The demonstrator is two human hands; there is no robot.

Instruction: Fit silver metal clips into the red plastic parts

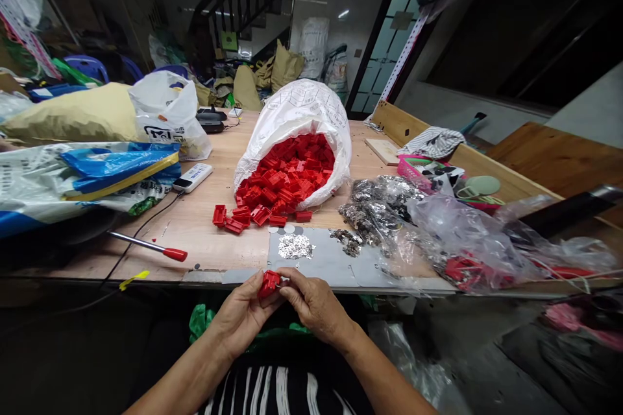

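Observation:
My left hand (247, 312) grips a small red plastic block (269, 283) just in front of the table's near edge. My right hand (314, 301) is closed beside it, thumb and fingertips pinching a tiny piece against the block's right side; that piece is mostly hidden, though a bit of metal seems to show. Beyond my hands lies a pile of small shiny metal pieces (295, 246) on a grey sheet (318, 267). A darker heap of metal pieces (346, 242) is to its right. Behind them, a white sack (311, 104) on its side spills similar red blocks (287, 172).
At right are clear plastic bags (448, 227) and a pink basket (411, 172). A red-tipped metal lever (172, 253) juts in from the left, near a white device (193, 177) with a cable. Filled bags (87, 172) cover the table's left side.

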